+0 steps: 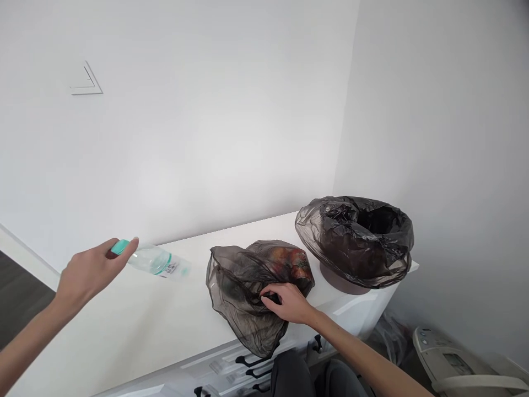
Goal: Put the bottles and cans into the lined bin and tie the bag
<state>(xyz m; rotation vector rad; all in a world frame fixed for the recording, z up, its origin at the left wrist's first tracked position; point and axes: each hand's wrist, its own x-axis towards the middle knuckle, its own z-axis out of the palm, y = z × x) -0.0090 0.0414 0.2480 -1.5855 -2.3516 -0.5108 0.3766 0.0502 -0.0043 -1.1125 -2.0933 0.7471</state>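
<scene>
My left hand [97, 270] grips a clear plastic bottle [151, 262] by its green cap, tilted over the left part of the white cabinet top [136, 314]. The bottle's lower part is smeared by motion. On the cabinet top lies a thin black plastic bag [239, 286] with red and orange items [291, 263] showing through its right side. My right hand [287, 302] pinches the film at the bag's near side, thumb and forefinger together. Behind and to the right stands a brown bin [345, 282] lined with another black bag [355, 237].
White walls [231, 110] meet in a corner behind the cabinet. A switch plate [86, 80] is on the wall at upper left. Black drawer handles [248, 361] show on the cabinet front. A pale appliance with a small display [457, 364] stands at the lower right beside clear plastic wrap [390, 336].
</scene>
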